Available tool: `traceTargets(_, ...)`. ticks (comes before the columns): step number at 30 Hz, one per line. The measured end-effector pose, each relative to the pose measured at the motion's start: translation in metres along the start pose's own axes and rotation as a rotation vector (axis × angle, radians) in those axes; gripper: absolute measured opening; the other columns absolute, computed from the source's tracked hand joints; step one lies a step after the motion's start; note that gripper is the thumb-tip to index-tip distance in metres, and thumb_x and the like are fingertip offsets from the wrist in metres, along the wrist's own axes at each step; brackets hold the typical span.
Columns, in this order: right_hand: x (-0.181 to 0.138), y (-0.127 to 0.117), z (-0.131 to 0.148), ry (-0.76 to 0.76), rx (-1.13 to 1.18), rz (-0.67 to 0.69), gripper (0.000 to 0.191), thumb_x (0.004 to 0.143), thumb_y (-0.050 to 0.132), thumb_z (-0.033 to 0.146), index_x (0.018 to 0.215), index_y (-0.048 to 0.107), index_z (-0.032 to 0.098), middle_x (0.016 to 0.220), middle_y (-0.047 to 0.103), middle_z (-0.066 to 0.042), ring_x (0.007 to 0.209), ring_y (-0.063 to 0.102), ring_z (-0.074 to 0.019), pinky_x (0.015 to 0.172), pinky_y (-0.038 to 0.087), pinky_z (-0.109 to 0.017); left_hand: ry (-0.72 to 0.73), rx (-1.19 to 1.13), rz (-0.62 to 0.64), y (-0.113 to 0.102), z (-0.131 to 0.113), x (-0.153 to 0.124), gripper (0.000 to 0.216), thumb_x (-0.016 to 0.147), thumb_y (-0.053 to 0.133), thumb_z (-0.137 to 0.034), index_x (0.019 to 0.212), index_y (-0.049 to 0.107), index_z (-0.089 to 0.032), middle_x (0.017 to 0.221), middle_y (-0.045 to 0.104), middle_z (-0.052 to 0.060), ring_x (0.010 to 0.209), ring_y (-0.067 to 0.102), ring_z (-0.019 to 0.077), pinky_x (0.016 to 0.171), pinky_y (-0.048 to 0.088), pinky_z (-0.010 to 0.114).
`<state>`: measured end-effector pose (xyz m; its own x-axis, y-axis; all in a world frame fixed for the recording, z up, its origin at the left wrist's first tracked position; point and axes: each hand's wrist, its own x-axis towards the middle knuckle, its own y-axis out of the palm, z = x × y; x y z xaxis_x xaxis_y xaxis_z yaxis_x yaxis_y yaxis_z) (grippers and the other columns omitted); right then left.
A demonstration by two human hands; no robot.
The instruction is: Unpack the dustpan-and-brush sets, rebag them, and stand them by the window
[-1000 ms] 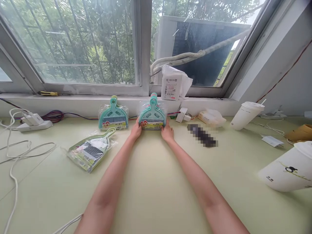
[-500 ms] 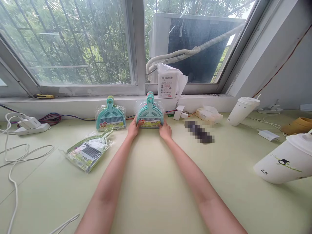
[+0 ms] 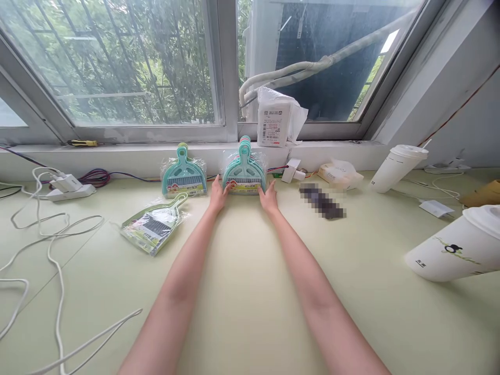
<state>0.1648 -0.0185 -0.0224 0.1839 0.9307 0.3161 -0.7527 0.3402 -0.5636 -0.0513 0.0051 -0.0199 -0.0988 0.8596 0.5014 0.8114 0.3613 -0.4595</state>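
Your left hand (image 3: 219, 196) and right hand (image 3: 269, 199) flank the teal dustpan stack (image 3: 245, 170) at twelve o'clock on the bench (image 3: 248, 291), each grip spread apart.

Dark object (image 3: 323, 202), pixelated beyond recognition

I'm seeing 1 camera here, sitting on the person's head, well behind and above the fingers (image 3: 217, 184). It is looking forward and down along the forearms (image 3: 185, 273), facing the window (image 3: 156, 67) beyond the fingers, catching them mid-view and taking in tabletop (image 3: 242, 291) on their near side.
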Motion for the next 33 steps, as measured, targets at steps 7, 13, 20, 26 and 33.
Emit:
traceTargets(7, -0.029, 0.000, 0.004, -0.016, -0.090, 0.056, 0.093, 0.088, 0.032, 0.053, 0.144, -0.021, 0.000, 0.155, -0.007, -0.025, 0.145, -0.007, -0.0296, 0.114, 0.003, -0.054, 0.061, 0.406, -0.214, -0.026, -0.074, -0.072, 0.048, 0.093, 0.030, -0.022, 0.140, 0.037, -0.019, 0.150, 0.030, 0.012, 0.142, 0.022, 0.0226, 0.116, 0.018, 0.044)
traceTargets(13, -0.092, -0.017, 0.019, -0.159, -0.295, 0.227, 0.096, 0.085, 0.044, 0.039, 0.143, -0.022, -0.001, 0.155, -0.010, -0.024, 0.144, -0.011, -0.0307, 0.114, 0.001, -0.055, 0.021, 0.786, -0.119, -0.081, -0.100, -0.133, 0.063, 0.084, 0.042, -0.021, 0.146, 0.030, -0.013, 0.157, 0.013, 0.016, 0.145, -0.001, 0.0339, 0.112, -0.004, 0.061)
traceTargets(20, -0.152, -0.046, 0.031, -0.342, -0.342, 0.408, 0.064, 0.092, 0.032, 0.032, 0.148, 0.018, 0.005, 0.156, 0.016, -0.018, 0.146, 0.006, -0.0259, 0.116, 0.006, -0.052, -0.237, 0.714, 0.303, -0.185, -0.066, -0.157, 0.054, 0.084, 0.048, -0.035, 0.136, 0.046, -0.019, 0.140, 0.048, 0.018, 0.132, 0.039, 0.0363, 0.105, 0.029, 0.052)
traceTargets(26, -0.184, -0.070, 0.043, -0.237, 0.104, 0.477, 0.057, 0.094, 0.035, 0.047, 0.144, 0.036, 0.019, 0.130, 0.059, -0.011, 0.133, 0.042, -0.0246, 0.110, 0.028, -0.047, -0.049, 0.237, 0.593, -0.146, -0.132, -0.193, 0.037, 0.071, 0.067, -0.042, 0.103, 0.069, -0.024, 0.114, 0.067, 0.013, 0.114, 0.056, 0.0353, 0.103, 0.033, 0.043)
traceTargets(33, -0.182, -0.094, 0.038, 0.027, 0.596, 0.400, 0.080, 0.072, 0.066, 0.030, 0.144, 0.032, 0.018, 0.090, 0.072, -0.004, 0.087, 0.067, -0.0204, 0.082, 0.052, -0.038, 0.116, -0.085, 0.632, -0.088, -0.172, -0.181, 0.025, 0.083, 0.052, -0.032, 0.098, 0.070, -0.024, 0.116, 0.065, 0.007, 0.109, 0.058, 0.0269, 0.097, 0.041, 0.038)
